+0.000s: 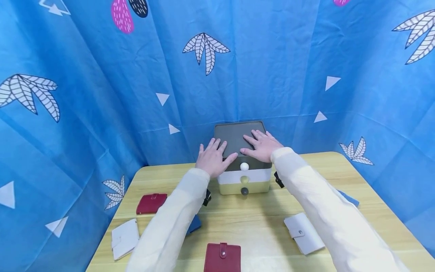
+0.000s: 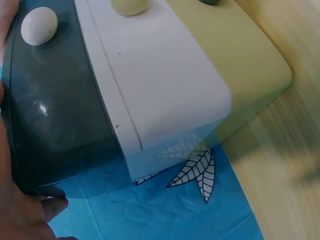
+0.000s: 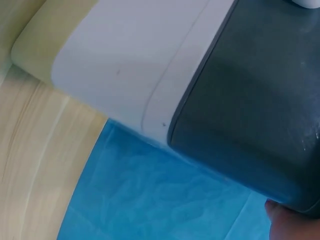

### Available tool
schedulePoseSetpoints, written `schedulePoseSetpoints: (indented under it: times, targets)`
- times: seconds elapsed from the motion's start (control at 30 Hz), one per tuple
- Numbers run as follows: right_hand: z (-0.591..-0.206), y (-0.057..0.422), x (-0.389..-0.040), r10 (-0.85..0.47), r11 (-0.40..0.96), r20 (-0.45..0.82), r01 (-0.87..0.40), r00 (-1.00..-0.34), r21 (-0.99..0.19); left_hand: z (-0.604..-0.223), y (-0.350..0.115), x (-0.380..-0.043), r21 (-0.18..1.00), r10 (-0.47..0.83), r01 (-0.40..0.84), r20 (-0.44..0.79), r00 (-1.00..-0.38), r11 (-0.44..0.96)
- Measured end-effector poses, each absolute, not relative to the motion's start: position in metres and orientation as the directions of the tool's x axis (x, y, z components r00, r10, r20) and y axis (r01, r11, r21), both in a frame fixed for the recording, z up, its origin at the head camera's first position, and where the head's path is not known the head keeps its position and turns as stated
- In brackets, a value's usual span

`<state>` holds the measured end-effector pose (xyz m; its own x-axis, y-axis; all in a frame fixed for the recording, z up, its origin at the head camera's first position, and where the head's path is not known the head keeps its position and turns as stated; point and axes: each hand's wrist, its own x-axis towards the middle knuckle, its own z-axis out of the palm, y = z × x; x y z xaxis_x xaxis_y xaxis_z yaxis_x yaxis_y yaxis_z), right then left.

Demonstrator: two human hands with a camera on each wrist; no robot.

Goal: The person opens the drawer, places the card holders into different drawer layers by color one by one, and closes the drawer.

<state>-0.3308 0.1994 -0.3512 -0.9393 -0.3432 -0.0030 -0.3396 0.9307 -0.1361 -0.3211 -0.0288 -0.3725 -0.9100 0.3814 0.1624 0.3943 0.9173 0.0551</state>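
Observation:
A small three-tier drawer box (image 1: pixel 243 175) stands at the back of the table, with a dark grey top tier, a white middle and a yellow bottom. White, yellow and dark round knobs (image 1: pixel 244 166) run down its front. My left hand (image 1: pixel 211 159) rests on the left edge of the grey top, fingers spread. On the right part of the top lies my right hand (image 1: pixel 262 146), its fingers spread too. In the left wrist view the grey tier (image 2: pixel 57 100) shows close up, with part of the hand at its edge. All drawers look pushed in.
Snap-strap wallets lie about the wooden table (image 1: pixel 251 223): a red one (image 1: pixel 151 203) and a white one (image 1: pixel 125 240) at left, a blue one (image 1: pixel 194 224) partly behind my left sleeve, another red one (image 1: pixel 222 257) in front, a white one (image 1: pixel 304 233) and a blue item (image 1: pixel 349 198) at right. Blue curtains surround the table.

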Motion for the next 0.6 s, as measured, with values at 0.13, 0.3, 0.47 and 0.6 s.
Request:
schedulePoseSetpoints:
  times: [0.13,0.3,0.47,0.6]
  targets:
    - [-0.351,0.198,-0.330,-0.333,0.934,-0.005,-0.330,-0.943,-0.134,-0.374,-0.029,-0.324,0.078,0.382,0.398,0.160,-0.910,0.914]
    - [-0.352,0.197,-0.332,-0.332,0.936,-0.005,-0.328,-0.943,-0.131,-0.375,-0.031,-0.321,0.145,0.361,0.385,0.168,-0.917,0.911]
    - [-0.354,0.196,-0.332,-0.327,0.938,-0.018,-0.322,-0.945,-0.126,-0.372,-0.031,-0.309,0.193,0.354,0.402,0.239,-0.904,0.895]
    - [-0.351,0.197,-0.330,-0.323,0.939,-0.017,-0.318,-0.946,-0.130,-0.367,-0.028,-0.292,0.213,0.367,0.461,0.366,-0.855,0.861]
